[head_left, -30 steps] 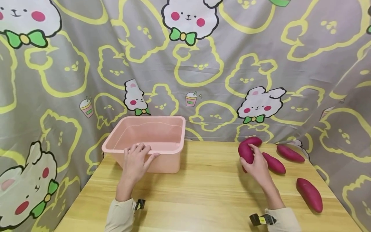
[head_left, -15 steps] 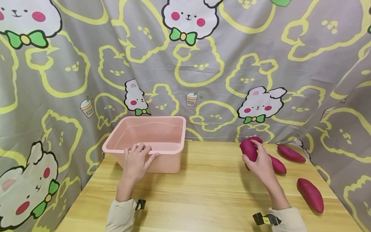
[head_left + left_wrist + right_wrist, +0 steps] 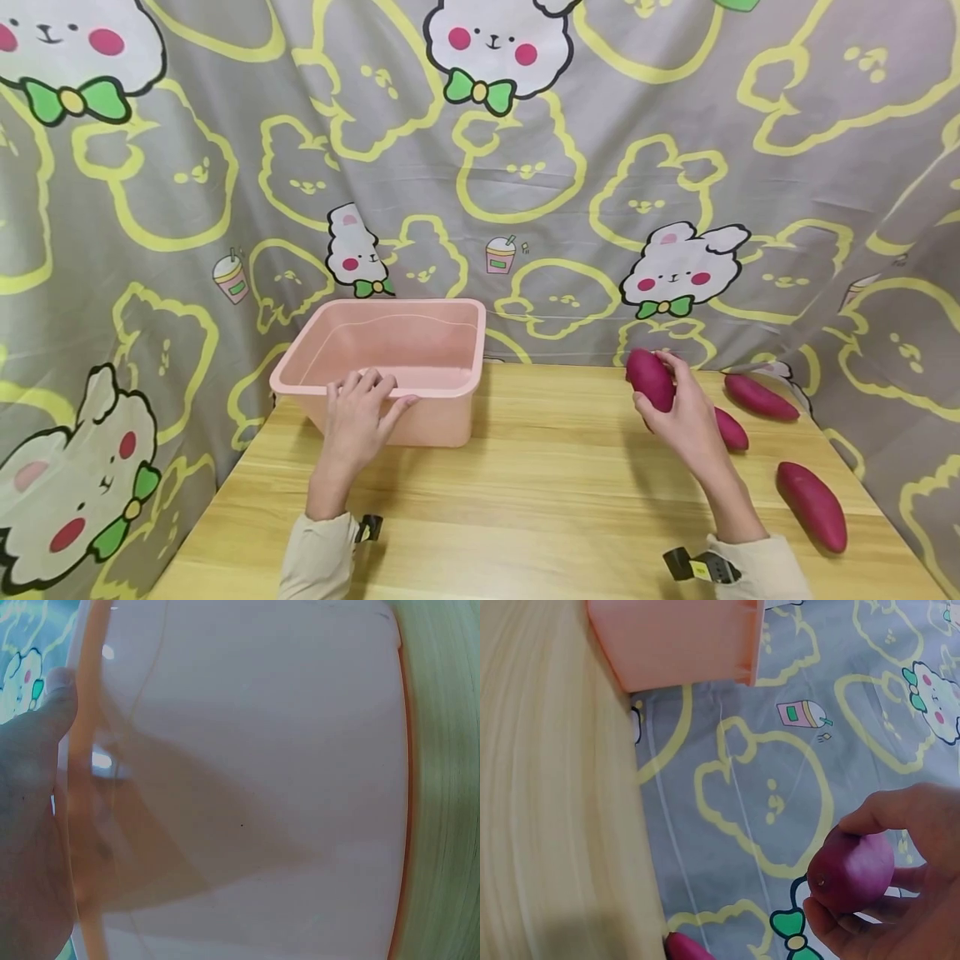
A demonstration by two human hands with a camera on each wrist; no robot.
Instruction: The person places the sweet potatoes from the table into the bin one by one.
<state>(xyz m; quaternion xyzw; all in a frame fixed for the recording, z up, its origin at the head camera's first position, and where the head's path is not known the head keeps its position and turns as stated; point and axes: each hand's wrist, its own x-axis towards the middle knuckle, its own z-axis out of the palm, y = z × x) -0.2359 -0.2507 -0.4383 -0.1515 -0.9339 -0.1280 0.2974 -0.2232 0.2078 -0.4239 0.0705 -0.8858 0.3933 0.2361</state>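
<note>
My right hand (image 3: pixel 686 417) holds a purple sweet potato (image 3: pixel 651 379) between thumb and fingers, above the right part of the table. The right wrist view shows the sweet potato (image 3: pixel 851 870) end-on, with the fingers wrapped around its far side. My left hand (image 3: pixel 362 421) grips the near rim of a pink plastic bin (image 3: pixel 480 350), its fingers over the edge and its thumb outside. From the left wrist, the thumb (image 3: pixel 60 697) lies against the rim, the other fingers are hidden, and the bin wall (image 3: pixel 262 787) fills most of the view.
Near the right hand lies a sweet potato (image 3: pixel 731 429), partly covered by it. Another sweet potato (image 3: pixel 761 397) rests at the back right, and one more sweet potato (image 3: pixel 812 507) nearer the right edge. A patterned grey curtain (image 3: pixel 555 208) hangs behind the wooden table (image 3: pixel 525 500).
My right hand has lifted the sweet potato and shifted slightly right, and the held piece now covers the one behind it. The left hand stays on the bin's rim.
</note>
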